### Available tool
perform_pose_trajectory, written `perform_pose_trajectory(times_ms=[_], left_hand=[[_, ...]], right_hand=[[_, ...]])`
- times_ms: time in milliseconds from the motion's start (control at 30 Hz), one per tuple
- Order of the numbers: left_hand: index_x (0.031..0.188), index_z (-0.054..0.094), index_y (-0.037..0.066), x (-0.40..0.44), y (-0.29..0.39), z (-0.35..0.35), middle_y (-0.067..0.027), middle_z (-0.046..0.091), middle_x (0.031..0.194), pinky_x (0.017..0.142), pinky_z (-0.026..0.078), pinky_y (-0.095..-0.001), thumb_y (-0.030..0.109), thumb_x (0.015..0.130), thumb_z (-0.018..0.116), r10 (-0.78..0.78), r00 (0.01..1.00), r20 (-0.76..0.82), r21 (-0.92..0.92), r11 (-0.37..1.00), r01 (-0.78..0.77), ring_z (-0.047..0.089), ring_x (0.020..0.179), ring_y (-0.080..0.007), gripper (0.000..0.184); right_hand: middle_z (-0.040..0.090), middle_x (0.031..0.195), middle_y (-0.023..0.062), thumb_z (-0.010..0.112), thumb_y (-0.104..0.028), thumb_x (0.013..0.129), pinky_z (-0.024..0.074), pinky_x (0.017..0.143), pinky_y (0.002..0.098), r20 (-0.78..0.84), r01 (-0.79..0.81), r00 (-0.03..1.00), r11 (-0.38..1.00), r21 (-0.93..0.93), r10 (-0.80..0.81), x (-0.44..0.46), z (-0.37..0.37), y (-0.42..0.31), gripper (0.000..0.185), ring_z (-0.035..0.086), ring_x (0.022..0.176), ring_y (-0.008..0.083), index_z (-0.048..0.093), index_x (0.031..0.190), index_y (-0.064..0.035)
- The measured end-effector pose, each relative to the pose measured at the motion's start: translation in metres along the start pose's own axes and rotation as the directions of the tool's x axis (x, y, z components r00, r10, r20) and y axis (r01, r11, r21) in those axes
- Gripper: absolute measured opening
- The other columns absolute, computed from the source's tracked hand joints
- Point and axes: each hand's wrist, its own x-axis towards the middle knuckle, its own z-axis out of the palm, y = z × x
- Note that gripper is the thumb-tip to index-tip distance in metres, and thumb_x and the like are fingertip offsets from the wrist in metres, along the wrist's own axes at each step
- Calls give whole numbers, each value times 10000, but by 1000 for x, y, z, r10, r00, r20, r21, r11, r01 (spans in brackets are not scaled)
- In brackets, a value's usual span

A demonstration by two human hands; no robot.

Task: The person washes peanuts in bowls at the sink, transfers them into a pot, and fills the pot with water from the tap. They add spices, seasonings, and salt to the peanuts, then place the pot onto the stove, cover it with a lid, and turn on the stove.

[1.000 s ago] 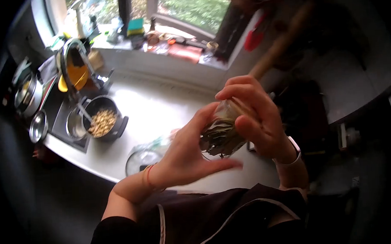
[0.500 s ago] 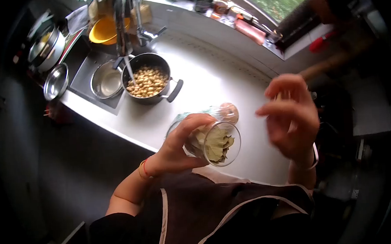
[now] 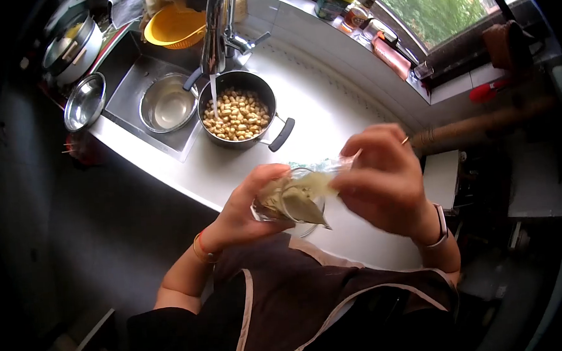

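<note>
My left hand point(image 3: 247, 206) is wrapped round a clear glass jar point(image 3: 266, 205), tilted with its mouth to the right. Dried bay leaves point(image 3: 300, 205) fill it, and one pokes out past the rim. At the mouth, my right hand point(image 3: 386, 176) has thumb and fingers pinched on a pale bay leaf point(image 3: 321, 183), blurred by motion. Beyond the hands, a dark pot point(image 3: 271, 100) stands on the counter by the sink. It holds peanuts in their shells point(image 3: 239, 114), with water running onto them from the faucet point(image 3: 220, 45).
A clear plastic bag point(image 3: 322, 165) lies behind the jar. Left of the pot, a metal bowl point(image 3: 168, 104) sits in the sink point(image 3: 121, 95). Another metal bowl point(image 3: 85, 103) rests at the counter edge. A yellow colander point(image 3: 175, 28) is behind the sink; bottles point(image 3: 356, 14) line the windowsill.
My right hand has moved left to the jar's mouth and now pinches a leaf there. The jar has tipped further, and a leaf now sticks out. The view has shifted slightly.
</note>
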Motion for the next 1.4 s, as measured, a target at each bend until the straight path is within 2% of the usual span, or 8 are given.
perform_pose_trajectory(times_ms=[333,667,733,1000,1167,1300,1333,1400], left_hand=[[1374,319,62,-52,-47,-41,-97,446,1303,1017,370,-314,-56,631,788,-382,914,-138,-124,922,366,434,1227,-195,887],[1355,330,120,-64,-79,-49,-108,404,1358,1012,397,-332,-59,605,791,-186,938,-293,-55,982,178,444,1220,-207,898],[1348,338,134,-65,-81,-56,-106,332,1410,1005,409,-326,-51,609,791,-190,947,-260,-27,982,189,438,1227,-201,886],[1256,369,139,-59,-117,-62,-78,314,1393,964,426,-311,-31,658,754,-372,921,-117,62,923,380,454,1196,-197,731],[1251,381,135,-59,-120,-57,-96,329,1387,985,409,-316,-8,669,773,-341,938,-56,10,940,342,460,1202,-205,716],[1250,400,127,-54,-121,-45,-111,357,1368,998,395,-331,21,670,783,-274,961,-34,64,959,276,454,1209,-221,703],[1250,400,127,-53,-123,-42,-111,357,1368,998,395,-331,21,670,783,-273,962,-33,62,960,274,454,1209,-221,703],[1249,405,124,-51,-125,-38,-114,369,1359,996,395,-328,29,669,784,-241,970,-32,89,966,243,455,1208,-225,700]], right_hand=[[608,992,140,701,-218,759,450,834,338,-98,-444,861,832,334,499,39,160,137,299,569,950,282,679,1009,-56],[627,893,127,570,-117,826,462,700,268,67,-608,746,637,474,663,-35,134,130,195,587,773,153,688,936,-8],[630,853,113,608,-174,825,465,677,304,381,-875,481,407,260,790,-67,125,102,188,593,748,190,697,913,-34],[619,860,130,721,-317,729,489,708,405,202,-848,457,492,-197,867,-168,218,62,279,598,806,326,691,861,-74],[618,851,119,708,-246,724,486,697,392,206,-910,398,413,-33,894,-151,194,48,216,601,796,308,675,831,-62],[565,736,17,690,-124,788,419,619,221,199,-780,523,372,503,829,-117,169,25,149,509,684,72,612,782,2],[588,745,101,687,-155,751,434,629,304,244,-811,498,348,470,832,-102,162,16,144,564,687,236,631,764,-23],[588,763,110,670,-162,761,432,635,319,276,-813,521,373,447,807,-90,161,11,139,567,709,251,635,765,-27]])
